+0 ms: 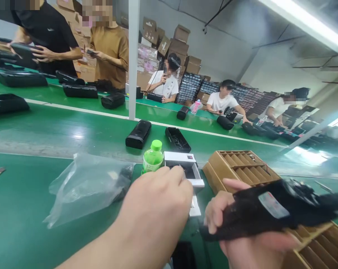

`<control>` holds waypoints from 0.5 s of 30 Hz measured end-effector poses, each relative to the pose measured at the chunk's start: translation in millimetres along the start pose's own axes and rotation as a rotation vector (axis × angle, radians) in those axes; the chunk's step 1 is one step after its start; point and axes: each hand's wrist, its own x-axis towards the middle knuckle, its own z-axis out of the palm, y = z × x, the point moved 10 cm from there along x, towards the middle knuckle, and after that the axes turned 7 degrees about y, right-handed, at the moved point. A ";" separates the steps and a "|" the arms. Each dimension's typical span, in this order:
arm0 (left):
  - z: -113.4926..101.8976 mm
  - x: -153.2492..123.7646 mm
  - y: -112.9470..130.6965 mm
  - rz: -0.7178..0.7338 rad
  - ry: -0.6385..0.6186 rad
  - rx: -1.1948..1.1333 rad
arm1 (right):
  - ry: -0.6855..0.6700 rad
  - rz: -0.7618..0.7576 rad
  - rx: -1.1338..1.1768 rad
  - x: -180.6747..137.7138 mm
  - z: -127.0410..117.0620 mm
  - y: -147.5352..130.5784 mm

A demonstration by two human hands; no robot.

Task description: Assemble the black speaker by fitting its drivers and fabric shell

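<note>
Black and blurred by motion, a handheld device (272, 215) with a pale label on its side is lying across the right hand (241, 231), whose fingers are curling around its near end while the thumb is sticking up just beside the cardboard tray. That cardboard tray (241, 164), split into narrow slots, is serving as the landmark: the device is hovering over its near edge. The left hand (157, 201) is reaching forward to the left of the tray, its fingers bent down onto a small white box (185, 168) that is sitting just left of the tray; whether they are pinching anything I cannot tell. A green-capped bottle (153, 157) is standing left of the box, and a crumpled clear plastic bag (85, 186) is lying farther left on the green table (23, 209).
</note>
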 end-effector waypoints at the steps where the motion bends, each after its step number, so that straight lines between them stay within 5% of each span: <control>1: 10.1 9.7 3.9 0.020 -0.039 0.055 | 0.025 -0.035 0.038 -0.3 -5.6 -5.4; 3: 29.2 24.9 6.7 0.041 -0.100 0.119 | 0.023 -0.041 0.119 -1.6 -16.0 -6.4; 8: 50.9 30.8 -3.1 0.009 -0.122 0.201 | -0.250 0.214 0.193 -9.2 -29.8 23.4; 10: 51.6 15.7 -1.1 0.042 -0.124 0.199 | -0.310 0.209 0.202 -10.3 -36.7 21.8; 15: 30.9 -55.5 -1.6 0.099 -0.076 0.028 | -0.185 0.259 0.209 -7.1 -57.0 15.3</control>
